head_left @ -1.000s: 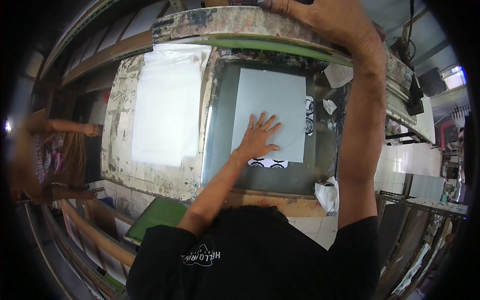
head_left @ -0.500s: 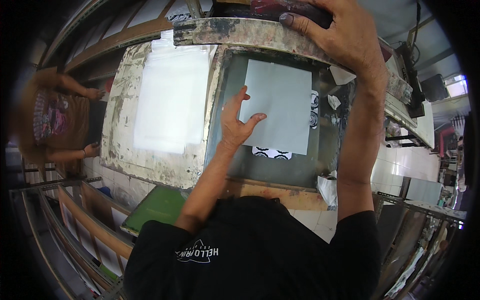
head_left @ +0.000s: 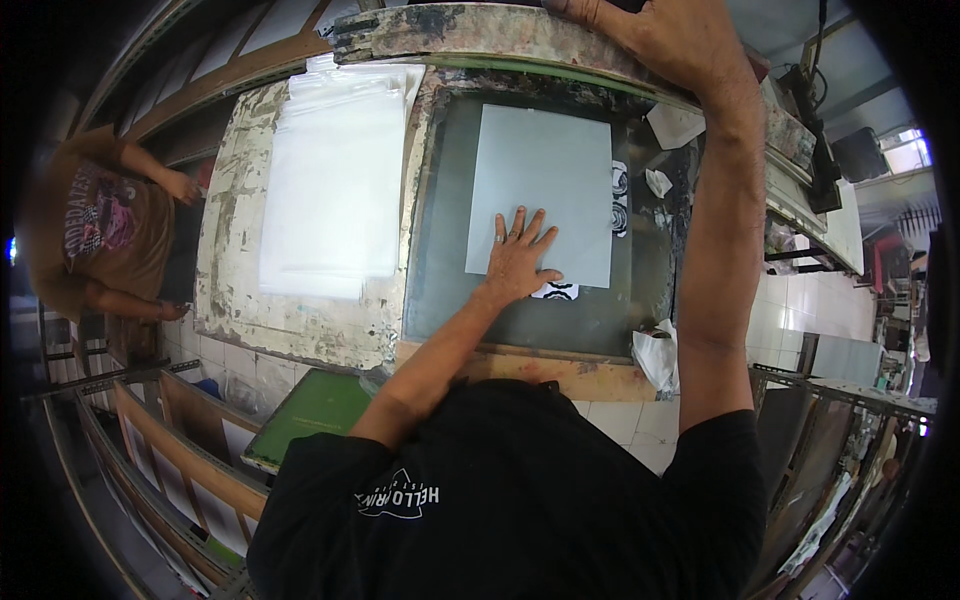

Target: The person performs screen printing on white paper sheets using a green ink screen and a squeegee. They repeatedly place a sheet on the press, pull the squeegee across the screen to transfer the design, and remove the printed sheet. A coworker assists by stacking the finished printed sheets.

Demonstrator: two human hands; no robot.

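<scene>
A printing workshop, by its look: a paint-scuffed cream wooden tabletop point(head_left: 232, 240) at left, a long paint-crusted wooden frame point(head_left: 460, 32) at far, and brown wooden-edged flat panels point(head_left: 190, 447) racked near left.

White sheets point(head_left: 335, 190) look washed out, the window point(head_left: 907, 152) glares, and edges blacken.

Pale grey on the centre sheet point(head_left: 545, 165), plain white on the left stack point(head_left: 335, 195), black curves on the white strip point(head_left: 620, 200) centre-right.
</scene>
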